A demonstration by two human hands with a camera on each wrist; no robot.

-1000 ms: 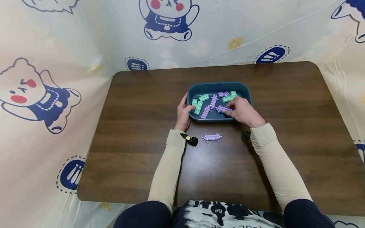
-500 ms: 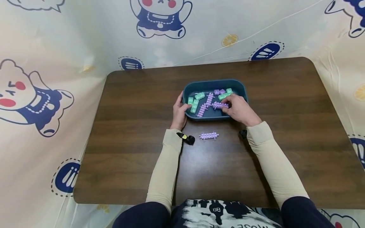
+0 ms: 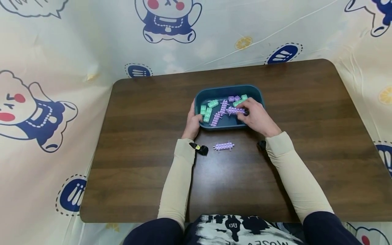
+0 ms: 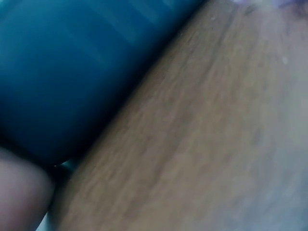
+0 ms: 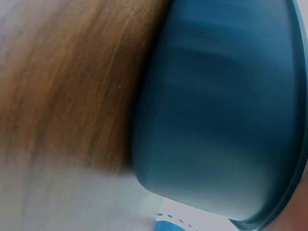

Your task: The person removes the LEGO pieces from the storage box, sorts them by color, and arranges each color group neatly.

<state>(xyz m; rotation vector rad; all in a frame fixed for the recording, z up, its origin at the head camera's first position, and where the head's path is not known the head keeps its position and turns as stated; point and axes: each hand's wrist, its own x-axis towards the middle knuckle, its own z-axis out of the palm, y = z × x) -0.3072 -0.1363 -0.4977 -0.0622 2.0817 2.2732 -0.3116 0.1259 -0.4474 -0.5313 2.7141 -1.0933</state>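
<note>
A dark teal tray (image 3: 218, 90) holds several purple and green building bricks. My left hand (image 3: 192, 124) grips its left end, with the thumb over the rim. My right hand (image 3: 258, 117) reaches in over the right front side. Its thumb and fingers pinch the end of a studded purple brick piece (image 3: 234, 111) with small side prongs. Left of that lie two similar purple pieces, one behind the other. In the left wrist view the tray's outer wall (image 4: 72, 72) fills the upper left; in the right wrist view the tray's wall (image 5: 216, 110) hides the fingers.
Another pronged purple piece (image 3: 223, 146) lies on the brown table (image 3: 147, 170) in front of the tray. Green bricks (image 3: 208, 115) sit at the tray's left, others at its back right beside small purple bricks (image 3: 231, 98). A printed curtain (image 3: 101, 41) hangs behind the table.
The head view has shifted slightly, so everything sits a little farther left in it. Both hands keep their places at the tray, the right still pinching the purple piece.
</note>
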